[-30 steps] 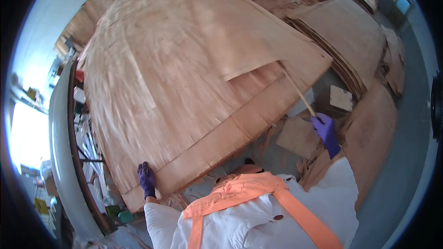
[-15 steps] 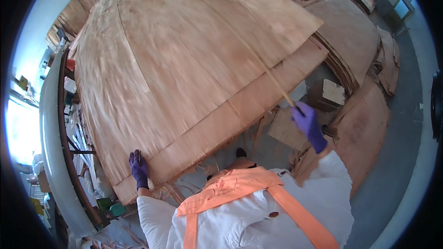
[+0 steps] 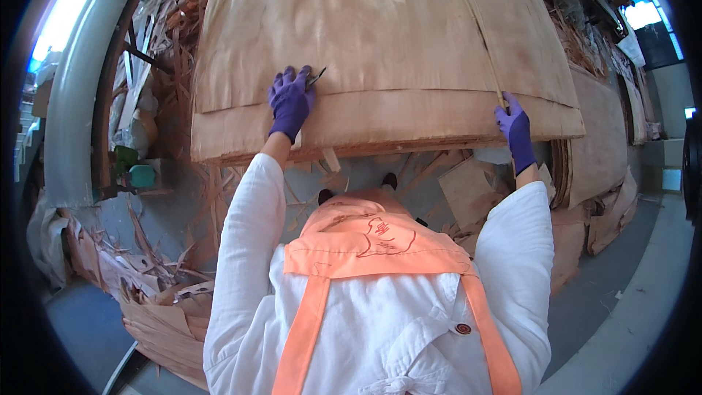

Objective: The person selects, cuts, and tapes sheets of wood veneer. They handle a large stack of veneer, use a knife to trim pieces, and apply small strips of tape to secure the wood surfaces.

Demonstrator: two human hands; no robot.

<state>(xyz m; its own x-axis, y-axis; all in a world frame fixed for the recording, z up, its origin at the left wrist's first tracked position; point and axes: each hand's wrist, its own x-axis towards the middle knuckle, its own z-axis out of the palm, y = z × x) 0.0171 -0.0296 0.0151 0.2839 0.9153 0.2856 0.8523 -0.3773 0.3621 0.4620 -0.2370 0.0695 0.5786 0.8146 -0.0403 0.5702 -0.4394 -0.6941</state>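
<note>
1. A broad, light-brown wood sheet (image 3: 365, 36) lies on top of a flat stack (image 3: 409, 118) of similar sheets in front of the person; its near edge sits back from the stack's edge, leaving a strip showing.
2. A thin wooden stick (image 3: 499, 85) slants across the sheet's right part.
3. The right hand (image 3: 516, 132), purple-gloved, is closed around the stick's near end.
4. The left hand (image 3: 292, 102), also gloved, rests palm down on the sheet, fingers slightly apart; a small dark pointed tool (image 3: 316, 77) juts beside it, whether gripped I cannot tell.
5. Nearer the viewer are an orange apron (image 3: 380, 245) and white sleeves (image 3: 252, 212).
6. At far left stands a curved-looking grey beam (image 3: 88, 102).
</note>
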